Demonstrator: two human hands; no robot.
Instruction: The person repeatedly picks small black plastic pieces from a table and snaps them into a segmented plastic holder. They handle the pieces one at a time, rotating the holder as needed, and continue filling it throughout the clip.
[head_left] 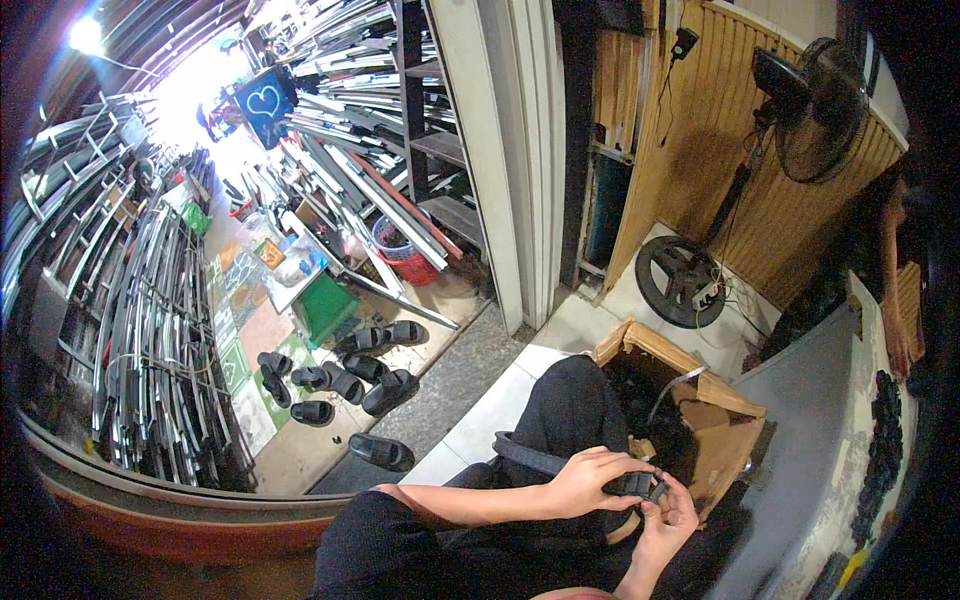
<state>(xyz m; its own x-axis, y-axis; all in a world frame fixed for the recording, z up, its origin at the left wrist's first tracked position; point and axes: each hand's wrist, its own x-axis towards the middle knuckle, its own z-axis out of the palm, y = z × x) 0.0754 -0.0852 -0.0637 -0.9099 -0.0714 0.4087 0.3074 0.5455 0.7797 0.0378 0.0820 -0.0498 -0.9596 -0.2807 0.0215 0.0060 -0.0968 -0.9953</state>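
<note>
Both of my hands are closed on a black belt-like strap [528, 454] above my lap. Its loose part sticks out to the left, past my knee. My left hand [590, 482] grips a dark, ribbed, buckle-like end piece [630, 485] from above, thumb and fingers pressed round it. From the right, the fingertips of my right hand [672, 518] pinch the edge of that same piece. Just beyond the hands stands an open cardboard box [735, 455] with many dark items inside; a pale curved strip lies across it.
A grey panel-like surface [800, 370] rises at right, with small black pieces [884, 430] along its edge. Another person's arm [893, 270] hangs behind it. A standing fan [820, 110] is ahead. Left, beyond the doorway, lie several black sandals [382, 452] and stacked metal bars [165, 350].
</note>
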